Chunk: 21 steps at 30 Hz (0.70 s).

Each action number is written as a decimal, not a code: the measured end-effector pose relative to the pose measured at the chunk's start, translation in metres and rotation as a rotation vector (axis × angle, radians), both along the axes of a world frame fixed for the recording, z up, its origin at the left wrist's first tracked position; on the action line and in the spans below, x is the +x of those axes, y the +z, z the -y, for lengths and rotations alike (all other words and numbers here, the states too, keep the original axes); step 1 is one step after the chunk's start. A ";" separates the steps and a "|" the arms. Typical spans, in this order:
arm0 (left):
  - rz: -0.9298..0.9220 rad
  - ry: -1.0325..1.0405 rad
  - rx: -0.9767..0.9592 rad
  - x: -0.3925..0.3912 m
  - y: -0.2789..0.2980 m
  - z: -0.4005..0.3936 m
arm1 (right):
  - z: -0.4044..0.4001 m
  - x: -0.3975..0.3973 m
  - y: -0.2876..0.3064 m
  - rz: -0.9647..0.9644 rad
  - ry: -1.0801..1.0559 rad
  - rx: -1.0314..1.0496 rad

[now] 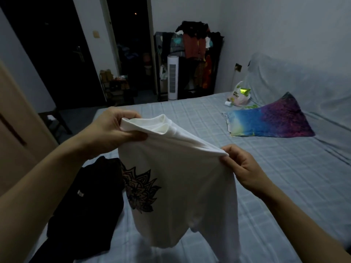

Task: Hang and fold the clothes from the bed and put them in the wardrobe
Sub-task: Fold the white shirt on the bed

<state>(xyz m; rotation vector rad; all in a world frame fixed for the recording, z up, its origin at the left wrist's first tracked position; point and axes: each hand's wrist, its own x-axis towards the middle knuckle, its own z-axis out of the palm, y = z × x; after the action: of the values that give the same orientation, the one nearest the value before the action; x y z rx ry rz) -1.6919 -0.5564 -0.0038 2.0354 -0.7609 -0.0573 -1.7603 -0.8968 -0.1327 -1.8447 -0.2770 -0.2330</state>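
Both hands' grips (112, 128) (241, 164) pinching white shirt (180, 179) top edge above bed (247, 186).

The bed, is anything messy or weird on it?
A little. A black garment lies crumpled on the bed, not folded. A plastic bag and a small cup sit by the colourful pillow; they aren't clothes. The white shirt hangs held up by both hands, undamaged.

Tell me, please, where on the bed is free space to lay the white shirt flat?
Free: the blanket between the white shirt and the colourful pillow, and the near right part under the right hand. Crowded: the left edge, with black clothes.
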 end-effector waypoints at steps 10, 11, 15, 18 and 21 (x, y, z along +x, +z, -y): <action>-0.101 0.145 -0.091 0.029 -0.014 0.040 | 0.042 0.067 0.005 -0.015 0.007 0.073; -0.100 0.163 -0.083 0.038 -0.019 0.041 | 0.044 0.077 0.003 -0.024 0.013 0.058; -0.131 0.254 -0.062 0.093 -0.049 0.042 | 0.052 0.126 -0.004 -0.039 -0.002 -0.021; -0.121 0.305 -0.079 0.147 -0.069 0.047 | 0.051 0.184 -0.006 -0.044 -0.064 -0.097; -0.111 0.351 -0.099 0.207 -0.075 0.055 | 0.049 0.252 -0.003 -0.051 -0.127 -0.126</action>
<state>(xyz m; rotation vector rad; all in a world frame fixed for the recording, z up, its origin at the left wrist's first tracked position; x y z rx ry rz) -1.4848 -0.6118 -0.0791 2.0234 -0.3238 0.0665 -1.5087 -0.9456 -0.1356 -1.9926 -0.1417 -0.2602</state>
